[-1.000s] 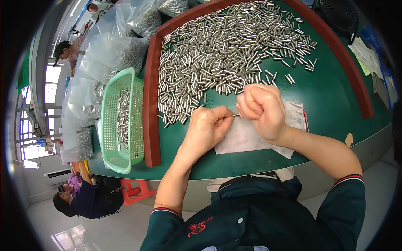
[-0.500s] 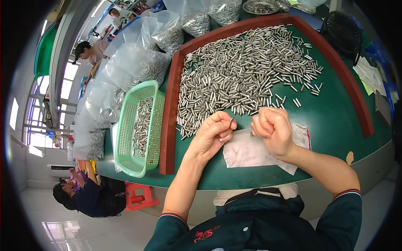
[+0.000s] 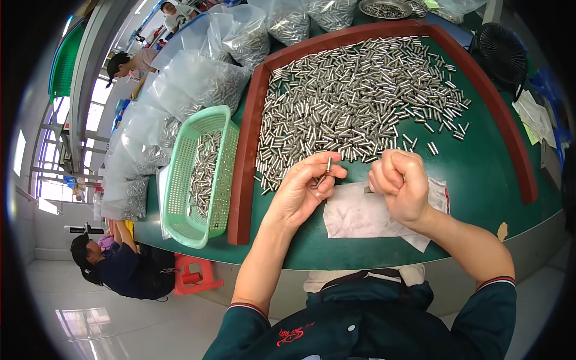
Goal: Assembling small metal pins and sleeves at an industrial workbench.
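Note:
My left hand (image 3: 298,193) is raised at the near edge of a heap of short steel pins (image 3: 336,99). Its curled fingers grip a metal pin (image 3: 329,164) that stands roughly upright at the fingertips, and a second pin (image 3: 319,181) shows lower down among the fingers. To the right, my right hand (image 3: 405,186) is closed like a fist above a whitish cloth (image 3: 354,213). A small grey end pokes out beneath its fingers; what it belongs to is hidden. The two hands are apart.
A dark red wooden frame (image 3: 241,180) borders the pins on the green table (image 3: 480,186). Left of it stands a pale green basket (image 3: 216,225) with more pins. Clear bags of pins (image 3: 207,84) line the table's far left, and a black fan (image 3: 501,53) stands far right. Other people sit at left.
The pin in my left fingers has turned from mostly hidden to upright and plainly visible. My right hand stays closed. The whole view has shifted slightly.

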Tool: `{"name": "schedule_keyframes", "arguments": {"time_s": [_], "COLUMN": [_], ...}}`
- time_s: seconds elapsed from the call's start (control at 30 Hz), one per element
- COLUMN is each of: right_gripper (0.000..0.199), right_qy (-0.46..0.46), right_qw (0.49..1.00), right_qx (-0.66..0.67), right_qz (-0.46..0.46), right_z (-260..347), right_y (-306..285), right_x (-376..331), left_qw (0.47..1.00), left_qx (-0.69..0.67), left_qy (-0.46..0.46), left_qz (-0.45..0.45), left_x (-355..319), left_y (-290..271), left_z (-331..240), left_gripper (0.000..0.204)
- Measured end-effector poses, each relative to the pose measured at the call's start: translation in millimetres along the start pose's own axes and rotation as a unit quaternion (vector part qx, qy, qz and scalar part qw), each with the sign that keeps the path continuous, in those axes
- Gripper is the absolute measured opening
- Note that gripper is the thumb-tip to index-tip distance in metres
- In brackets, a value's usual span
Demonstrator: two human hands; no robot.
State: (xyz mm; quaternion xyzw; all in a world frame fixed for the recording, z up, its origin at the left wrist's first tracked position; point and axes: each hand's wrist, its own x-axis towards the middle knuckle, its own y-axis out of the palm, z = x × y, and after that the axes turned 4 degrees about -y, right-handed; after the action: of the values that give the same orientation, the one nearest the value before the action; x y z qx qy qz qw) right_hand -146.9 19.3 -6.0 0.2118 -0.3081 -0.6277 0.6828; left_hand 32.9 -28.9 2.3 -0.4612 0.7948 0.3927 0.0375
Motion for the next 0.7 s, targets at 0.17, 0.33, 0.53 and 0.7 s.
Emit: {"name": "schedule_keyframes", "arguments": {"time_s": [0.17,0.33,0.53,0.7], "right_gripper": [0.031,0.031,0.031,0.030], "right_qy": [0.003,0.003,0.000,0.003], "right_qw": [1.000,1.000,1.000,1.000], "right_qx": [0.002,-0.004,-0.012,-0.004], "right_qz": [0.006,0.001,0.003,0.000], "right_z": [0,1,1,0], "right_y": [0,-2,0,-3], "right_x": [-1,-1,0,-1], "left_qw": [0.995,0.734,0.564,0.631], "left_qx": [0.028,0.573,0.714,0.674], "left_qy": [0.096,0.245,0.273,0.279], "left_qz": [0.024,-0.270,-0.313,-0.265], "left_x": [-3,-1,6,4], "left_y": [-19,3,-1,7], "left_z": [-6,1,12,14], "left_gripper": [0.019,0.017,0.014,0.008]}}
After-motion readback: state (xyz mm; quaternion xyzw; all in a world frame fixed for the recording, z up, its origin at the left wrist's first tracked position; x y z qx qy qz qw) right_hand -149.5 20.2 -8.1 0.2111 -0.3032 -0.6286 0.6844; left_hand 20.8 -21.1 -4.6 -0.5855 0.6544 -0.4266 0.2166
